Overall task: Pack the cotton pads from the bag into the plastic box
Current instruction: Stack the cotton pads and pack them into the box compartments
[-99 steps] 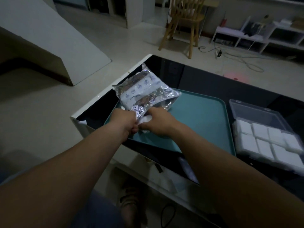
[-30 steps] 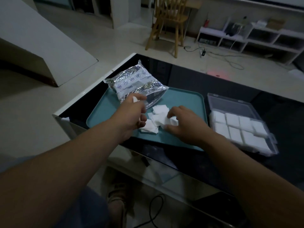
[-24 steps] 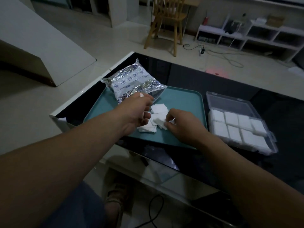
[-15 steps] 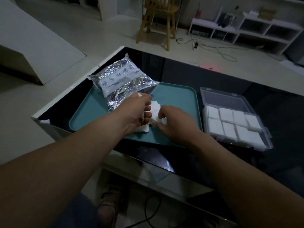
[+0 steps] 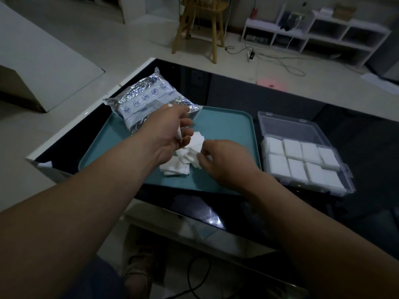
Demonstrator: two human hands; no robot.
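— Loose cotton pads heaped on the teal tray, near its front edge, between the two hands. Not yet in the plastic box.

— And the hands?

— Left hand just above the heap, fingers curled together round a bit of white, probably a pad or two. Right hand at the heap's right side, fingertips pinched at the edge of a pad; hard to tell whether properly gripped.

— Step in hand, then?

— Gathering, by the look of it: squaring loose pads into a stack before carrying across. Foil bag lying at the tray's back left corner, partly off its rim, mouth toward the heap.

— Box?

— Open on the dark counter, just right of the tray, lid laid back. Eight compartments, all showing white stacks, so nearly full already.

— Next move?

— Probably a neat pinch on a small stack, edges aligned, then a short carry rightward over the tray rim into whichever compartment sits lowest. Light grip needed: soft, easily fanned or dropped. Which compartment has room, unclear from here.
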